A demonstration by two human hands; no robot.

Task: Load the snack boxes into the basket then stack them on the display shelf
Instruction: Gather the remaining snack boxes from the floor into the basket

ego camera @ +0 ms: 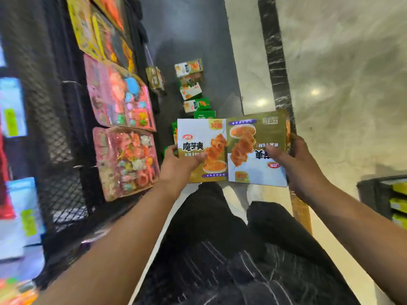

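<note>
Two white-and-olive snack boxes lie side by side in front of me, held up above my legs. My left hand (178, 164) grips the left snack box (201, 137) at its lower left corner, thumb on its face. My right hand (295, 164) grips the right snack box (255, 137) at its right edge, thumb on top. Green boxes show just under and beyond the pair. Several more snack boxes (190, 84) lie scattered on the dark floor strip ahead. No basket is clearly visible.
A black mesh display rack (55, 133) stands at the left, hung with pink and yellow toy packs (120, 102). A black shelf unit (383, 197) with yellow-green packs sits at the right edge. Pale marble floor spreads to the right. My dark trousers fill the bottom.
</note>
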